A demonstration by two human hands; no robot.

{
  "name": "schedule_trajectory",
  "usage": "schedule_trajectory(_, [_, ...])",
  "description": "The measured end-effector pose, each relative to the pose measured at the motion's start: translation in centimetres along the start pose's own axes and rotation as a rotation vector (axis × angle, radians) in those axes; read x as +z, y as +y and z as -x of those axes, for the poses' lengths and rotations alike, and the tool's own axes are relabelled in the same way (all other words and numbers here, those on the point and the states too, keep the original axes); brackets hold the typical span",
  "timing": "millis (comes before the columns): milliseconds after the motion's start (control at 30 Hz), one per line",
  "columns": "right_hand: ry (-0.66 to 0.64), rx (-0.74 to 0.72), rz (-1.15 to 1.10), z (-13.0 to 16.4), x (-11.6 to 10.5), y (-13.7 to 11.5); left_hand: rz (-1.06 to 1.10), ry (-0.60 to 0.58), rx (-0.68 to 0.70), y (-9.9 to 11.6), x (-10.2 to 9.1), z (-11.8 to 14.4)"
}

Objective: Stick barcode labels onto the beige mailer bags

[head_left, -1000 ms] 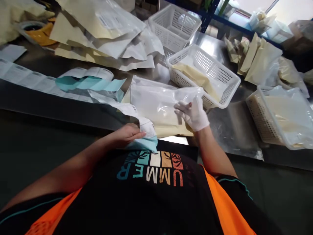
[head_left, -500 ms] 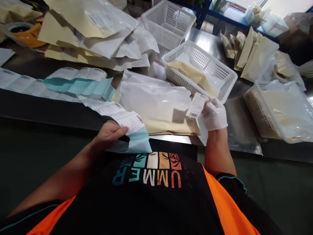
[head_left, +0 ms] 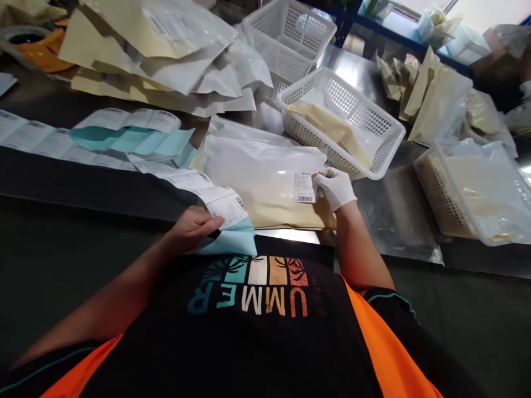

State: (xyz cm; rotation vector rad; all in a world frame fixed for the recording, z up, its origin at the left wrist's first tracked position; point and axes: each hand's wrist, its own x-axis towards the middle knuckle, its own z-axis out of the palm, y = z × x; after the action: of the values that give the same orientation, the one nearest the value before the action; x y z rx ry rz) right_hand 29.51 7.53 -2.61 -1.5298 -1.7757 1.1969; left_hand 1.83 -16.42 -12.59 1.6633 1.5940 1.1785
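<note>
print on the label [head_left: 305, 188] under the right hand [head_left: 334, 187] is too small for us to read, barcode aside. left hand [head_left: 191, 226] covers part of the label strip [head_left: 194, 185]; its fingertips tuck under the strip's edge, so we can't see the grip. strip runs off the left edge. lower edge of the pouch [head_left: 265, 179] hides behind the shirt. basket [head_left: 464, 193] on the right is cut by the frame, contents blurred behind plastic.
</note>
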Motion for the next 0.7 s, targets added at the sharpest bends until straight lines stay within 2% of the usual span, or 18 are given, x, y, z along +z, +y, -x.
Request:
schedule_trajectory(100, [-0.001,0.003,0.019,-0.4,-0.1,0.2,0.067,-0.009,0.022,0.5,-0.2,-0.2])
schedule_trajectory(533, [0.048,0.043,0.251,-1.0,0.4,0.5,0.065,-0.016,0.024,0.7,-0.1,-0.4])
schedule_trajectory(700, [0.053,-0.001,0.326,-1.4,0.3,1.2,0.074,-0.015,0.025,0.9,0.0,-0.4])
